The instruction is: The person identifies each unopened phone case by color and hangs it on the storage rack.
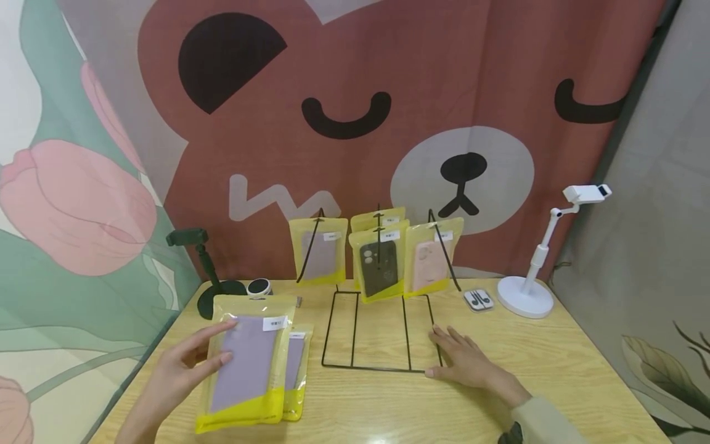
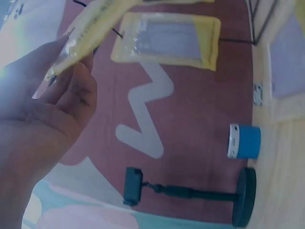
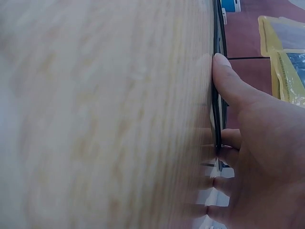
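Two hands busy here. My left hand point(image 1: 185, 364) pinches a yellow pack point(image 1: 245, 364) with a lilac case inside, thumb on the front and fingers behind, holding it tilted just over the table point(image 1: 554, 370). A second pack point(image 1: 296, 370) lies flat under its right edge. My right hand point(image 1: 463, 361) lies flat and open on the table, fingers straight, pressing down the near right corner of the black wire rack point(image 1: 377, 336). In the right wrist view my thumb point(image 3: 228, 81) sits right along the wire.

The rack already has packs hanging at the back: a lilac one point(image 1: 318, 250), a dark one point(image 1: 379, 265), a pink one point(image 1: 429, 259), and another tucked behind the dark one.

What could go wrong, as I see it: the rack is light wire, so if my right hand lets up while I poke at a hook, it'll probably slide or tip and dump what's hanging. My grip on the pack is only at one edge, and that plastic looks slick, so it could swivel or slip out. The hang hole looks small too, easy to miss the hook. And the black stand point(image 1: 208, 277) sits close to my left elbow side, so a wide swing could knock it over.
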{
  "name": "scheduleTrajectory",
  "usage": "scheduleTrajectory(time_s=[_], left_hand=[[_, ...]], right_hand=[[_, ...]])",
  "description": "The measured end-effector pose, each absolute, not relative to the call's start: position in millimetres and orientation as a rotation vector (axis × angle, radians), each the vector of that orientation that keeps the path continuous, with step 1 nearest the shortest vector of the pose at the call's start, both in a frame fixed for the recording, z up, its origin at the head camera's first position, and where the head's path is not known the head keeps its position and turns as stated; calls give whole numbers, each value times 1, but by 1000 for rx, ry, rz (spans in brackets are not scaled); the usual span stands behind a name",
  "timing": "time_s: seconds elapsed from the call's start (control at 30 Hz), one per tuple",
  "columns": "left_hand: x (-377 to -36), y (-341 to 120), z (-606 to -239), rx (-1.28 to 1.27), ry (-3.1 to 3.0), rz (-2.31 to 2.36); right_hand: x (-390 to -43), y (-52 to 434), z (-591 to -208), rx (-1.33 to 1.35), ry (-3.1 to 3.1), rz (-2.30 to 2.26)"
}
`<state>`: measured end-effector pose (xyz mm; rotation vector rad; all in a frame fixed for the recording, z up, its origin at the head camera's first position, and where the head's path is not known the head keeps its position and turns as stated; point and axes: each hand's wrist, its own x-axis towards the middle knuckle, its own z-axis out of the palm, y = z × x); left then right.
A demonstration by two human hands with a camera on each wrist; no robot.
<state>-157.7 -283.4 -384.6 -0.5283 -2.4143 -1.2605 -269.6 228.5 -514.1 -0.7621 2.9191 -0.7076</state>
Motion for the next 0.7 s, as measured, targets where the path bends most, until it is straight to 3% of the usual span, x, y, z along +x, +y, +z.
scheduleTrajectory(time_s=[0.33, 0.7], left_hand=[[-155, -261, -371, -652, -2320, -1421], [-175, -253, -371, -734, -2322, -1520]], right_hand=[[-268, 228, -514, -765, 2919, -711], [-268, 229, -514, -763, 2913, -710]])
